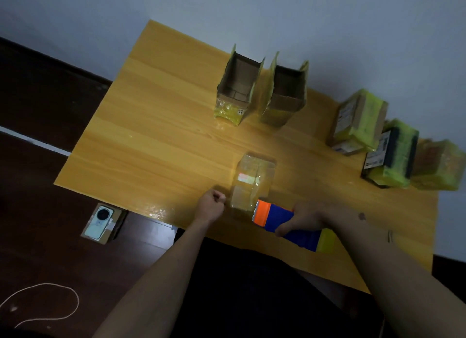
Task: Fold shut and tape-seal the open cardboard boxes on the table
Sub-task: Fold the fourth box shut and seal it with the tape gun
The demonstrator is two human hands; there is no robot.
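Note:
A closed cardboard box (253, 180), glossy with tape, stands near the front of the wooden table (156, 125). My left hand (211, 205) is a fist at the box's left front corner, touching it or pinching tape there. My right hand (302, 218) grips a blue and orange tape dispenser (280, 220), its toothed orange end against the box's near side. Two open boxes (238, 85) (287, 93) stand at the back with flaps up.
Three taped boxes (358, 120) (390, 156) (438, 165) line the table's right edge. A white wall stands behind the table. On the dark floor to the left lie a phone (99, 220) on a small carton and a white cord (42, 305).

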